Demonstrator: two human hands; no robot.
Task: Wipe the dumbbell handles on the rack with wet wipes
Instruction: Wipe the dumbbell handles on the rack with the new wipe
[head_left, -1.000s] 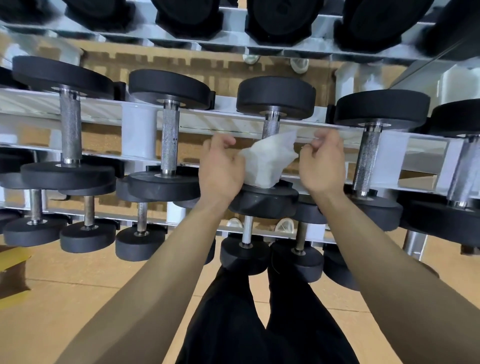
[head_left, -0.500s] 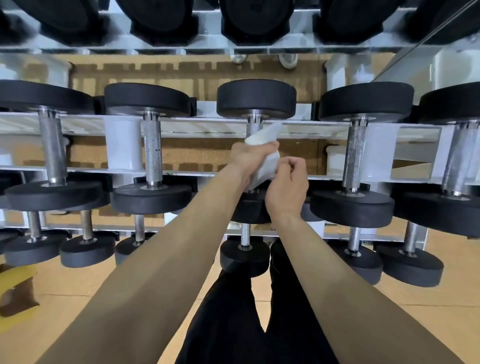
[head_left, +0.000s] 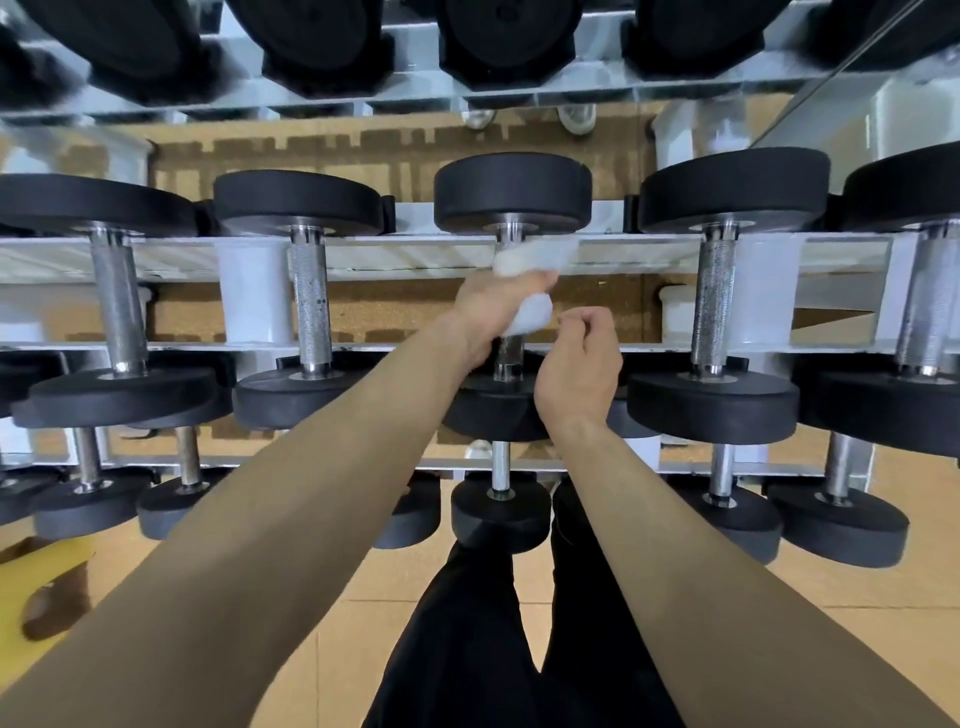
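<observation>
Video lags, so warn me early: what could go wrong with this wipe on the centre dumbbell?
The wet wipe is bunched under the left hand, so it may skip the handle ends by the weights. Its loose tail trails across the rack rail and could snag there.

Five dumbbells sit on the middle tier, at least five more below — top-tier count unclear. One wipe, one rack. Two hands: left hand, right hand.
</observation>
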